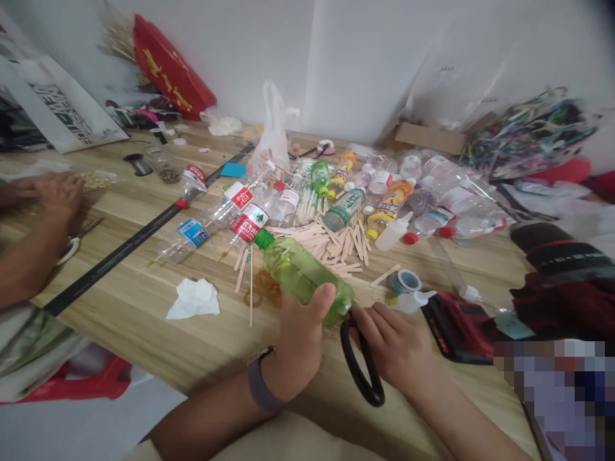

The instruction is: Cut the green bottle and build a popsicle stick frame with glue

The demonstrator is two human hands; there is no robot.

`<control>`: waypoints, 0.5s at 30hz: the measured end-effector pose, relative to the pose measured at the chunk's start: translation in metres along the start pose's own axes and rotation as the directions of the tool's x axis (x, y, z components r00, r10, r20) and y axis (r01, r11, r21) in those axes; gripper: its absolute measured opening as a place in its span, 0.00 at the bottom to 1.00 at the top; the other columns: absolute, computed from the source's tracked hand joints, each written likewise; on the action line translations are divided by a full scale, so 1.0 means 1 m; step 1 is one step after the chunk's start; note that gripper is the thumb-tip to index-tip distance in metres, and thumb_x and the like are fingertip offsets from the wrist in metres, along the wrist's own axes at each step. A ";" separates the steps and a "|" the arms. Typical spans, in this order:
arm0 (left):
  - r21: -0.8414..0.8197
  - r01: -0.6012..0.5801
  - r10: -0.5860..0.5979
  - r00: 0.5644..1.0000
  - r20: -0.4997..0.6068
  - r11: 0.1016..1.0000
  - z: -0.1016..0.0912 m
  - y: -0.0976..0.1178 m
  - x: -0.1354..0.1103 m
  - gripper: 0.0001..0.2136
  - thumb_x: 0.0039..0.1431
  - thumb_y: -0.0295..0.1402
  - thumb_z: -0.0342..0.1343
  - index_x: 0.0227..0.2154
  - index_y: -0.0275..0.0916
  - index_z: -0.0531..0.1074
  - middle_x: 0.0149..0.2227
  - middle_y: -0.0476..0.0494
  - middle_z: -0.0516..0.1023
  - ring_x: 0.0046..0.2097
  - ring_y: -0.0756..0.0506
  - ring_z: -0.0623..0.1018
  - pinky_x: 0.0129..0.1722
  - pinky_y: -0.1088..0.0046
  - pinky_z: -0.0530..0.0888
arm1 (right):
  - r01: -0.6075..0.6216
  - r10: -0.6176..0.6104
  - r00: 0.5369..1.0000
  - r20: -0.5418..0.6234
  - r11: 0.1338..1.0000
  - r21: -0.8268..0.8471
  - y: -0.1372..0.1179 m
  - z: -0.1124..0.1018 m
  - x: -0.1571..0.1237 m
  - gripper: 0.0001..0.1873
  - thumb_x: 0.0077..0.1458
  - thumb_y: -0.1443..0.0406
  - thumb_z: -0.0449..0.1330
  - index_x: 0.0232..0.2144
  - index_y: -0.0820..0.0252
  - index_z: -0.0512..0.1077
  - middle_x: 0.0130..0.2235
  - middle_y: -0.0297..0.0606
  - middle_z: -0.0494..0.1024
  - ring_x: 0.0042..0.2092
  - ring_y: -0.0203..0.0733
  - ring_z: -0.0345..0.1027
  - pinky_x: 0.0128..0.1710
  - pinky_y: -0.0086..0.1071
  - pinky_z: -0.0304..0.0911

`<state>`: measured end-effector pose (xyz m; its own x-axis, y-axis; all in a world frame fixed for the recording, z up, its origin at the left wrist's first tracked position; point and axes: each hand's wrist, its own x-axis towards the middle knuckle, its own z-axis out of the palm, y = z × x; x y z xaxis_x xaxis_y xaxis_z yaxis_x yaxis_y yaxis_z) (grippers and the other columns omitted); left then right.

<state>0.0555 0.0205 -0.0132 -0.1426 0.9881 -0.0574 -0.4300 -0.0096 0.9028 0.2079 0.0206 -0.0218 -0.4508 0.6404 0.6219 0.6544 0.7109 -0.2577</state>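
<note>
My left hand (300,333) is wrapped around a green plastic bottle (307,275), thumb on its upper side. The bottle lies tilted, its green cap pointing away to the left and its base toward my right hand. My right hand (396,342) grips scissors (362,365) with black loop handles, right at the bottle's base. The blades are hidden, so I cannot tell whether they pierce the plastic. Below and beyond the bottle lie wooden craft sticks (353,246) and tan rubber bands (266,285).
Several plastic bottles (391,202) crowd the table's middle. A red-and-black power drill (461,326) lies at right, near a roll of tape (404,282). A crumpled tissue (193,298) lies left of my hands. Another person's hands (55,198) work at the far left, past a black strip (120,253).
</note>
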 end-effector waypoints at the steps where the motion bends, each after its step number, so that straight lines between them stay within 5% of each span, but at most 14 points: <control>1: 0.005 0.001 -0.001 1.000 -0.012 1.000 0.000 0.000 0.000 0.07 0.53 0.39 0.64 0.30 0.42 0.73 0.39 0.42 0.78 0.46 0.39 0.77 0.51 0.61 0.71 | 0.060 -0.060 0.998 -0.002 0.997 -0.054 0.003 0.000 0.000 0.13 0.66 0.66 0.52 0.34 0.62 0.75 0.23 0.38 0.73 0.25 0.37 0.61 0.24 0.34 0.50; 4: 0.008 -0.001 0.002 0.999 -0.049 1.000 0.002 -0.004 0.000 0.07 0.55 0.39 0.63 0.33 0.42 0.74 0.39 0.43 0.77 0.45 0.40 0.76 0.49 0.62 0.72 | 0.169 -0.172 0.985 -0.003 0.972 -0.160 0.007 0.001 0.000 0.12 0.66 0.70 0.51 0.36 0.63 0.74 0.23 0.37 0.72 0.26 0.38 0.60 0.24 0.34 0.50; 8: -0.023 0.004 -0.006 0.996 -0.088 1.000 0.005 -0.011 0.002 0.09 0.54 0.39 0.63 0.30 0.43 0.70 0.38 0.45 0.77 0.42 0.42 0.76 0.46 0.63 0.74 | 0.172 -0.175 0.985 -0.003 0.972 -0.160 0.008 0.003 0.003 0.12 0.64 0.72 0.52 0.35 0.63 0.75 0.22 0.36 0.72 0.25 0.38 0.59 0.24 0.35 0.50; 15: -0.004 -0.008 0.007 0.994 -0.105 1.000 0.002 -0.014 0.005 0.09 0.52 0.39 0.65 0.30 0.45 0.70 0.40 0.46 0.77 0.45 0.42 0.76 0.52 0.63 0.71 | -0.119 0.104 0.991 0.089 0.975 0.186 -0.005 0.009 0.007 0.27 0.69 0.65 0.47 0.18 0.60 0.70 0.17 0.35 0.72 0.18 0.33 0.63 0.18 0.27 0.55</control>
<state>0.0621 0.0254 -0.0251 -0.2385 0.9665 -0.0952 -0.4324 -0.0179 0.9015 0.1962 0.0243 -0.0229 -0.4327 0.7340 0.5234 0.5789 0.6713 -0.4629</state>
